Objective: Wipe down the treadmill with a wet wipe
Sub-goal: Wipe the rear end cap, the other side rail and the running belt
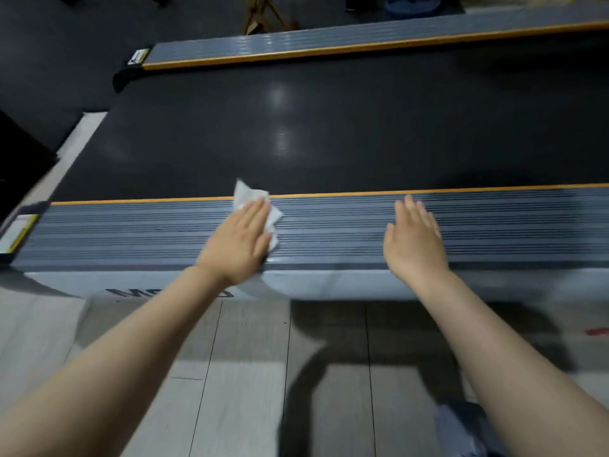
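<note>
Treadmill (329,133): low machine lying crosswise in the head view, on a pale plank floor (247,374). Black running belt (296,110) in the middle; grey ribbed side rail (148,232) along the near edge, with a thin orange strip (461,191) where it meets the belt. Matching far rail (329,41) beyond the belt. Light-coloured side panel (329,285) below the near rail, bearing dark lettering, partly hidden by the left forearm and not legible.

Wet wipe (252,196): white, crumpled, lying on the near rail, its upper corner reaching over the orange strip to the belt's edge.

Left hand (240,239): flat, palm down on the wipe, fingers straight and close together, pressing it against the ribbed rail. The wipe shows beyond the fingertips and on the hand's right side.

Right hand (415,239): flat, palm down on the bare near rail, well apart from the wipe, fingers straight and slightly spread, holding nothing.

Yellow-and-white label (18,232): at the near rail's left end.

Edges of the picture are blurred.
</note>
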A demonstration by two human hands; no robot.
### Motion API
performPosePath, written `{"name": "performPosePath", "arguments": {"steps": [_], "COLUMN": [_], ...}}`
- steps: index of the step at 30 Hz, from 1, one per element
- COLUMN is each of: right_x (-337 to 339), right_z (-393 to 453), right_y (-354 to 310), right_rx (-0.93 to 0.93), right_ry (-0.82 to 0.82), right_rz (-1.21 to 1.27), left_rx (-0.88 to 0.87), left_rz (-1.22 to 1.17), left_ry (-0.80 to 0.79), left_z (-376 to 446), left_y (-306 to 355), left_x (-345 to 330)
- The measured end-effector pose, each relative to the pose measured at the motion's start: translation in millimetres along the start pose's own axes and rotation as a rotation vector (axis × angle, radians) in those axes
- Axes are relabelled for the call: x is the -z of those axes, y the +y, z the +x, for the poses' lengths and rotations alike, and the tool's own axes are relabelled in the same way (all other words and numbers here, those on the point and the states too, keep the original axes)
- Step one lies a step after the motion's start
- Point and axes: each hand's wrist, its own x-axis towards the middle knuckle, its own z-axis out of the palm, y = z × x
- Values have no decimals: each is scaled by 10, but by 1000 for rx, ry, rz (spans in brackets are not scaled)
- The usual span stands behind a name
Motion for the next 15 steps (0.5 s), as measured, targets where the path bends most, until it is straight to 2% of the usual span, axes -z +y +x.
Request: {"name": "performPosePath", "arguments": {"steps": [2, 4, 5, 8, 10, 13, 15], "right_x": [-107, -262, -333, -465, -496, -497, -499], "right_z": [-27, -4, 37, 170, 210, 158, 140], "right_y": [-321, -690, -864, -1207, -1236, -1205, -1219], "right_rx": [81, 184, 208, 184, 151, 180, 169], "right_ry": [-37, -68, -71, -45, -24, -14, 0], "right_rz": [3, 15, 21, 24, 39, 41, 7], "left_rx": [236, 359, 324, 15, -94, -157, -47], "left_rz": [-31, -44, -39, -20, -71, -46, -15], "left_ry": [-19, -23, -16, 76, 31, -9, -32], "left_z": [-289, -372, -337, -93, -16, -92, -233], "left_y": [-579, -685, -549, 117, 392, -86, -693], "left_x": [97, 145, 132, -72, -111, -34, 28]}}
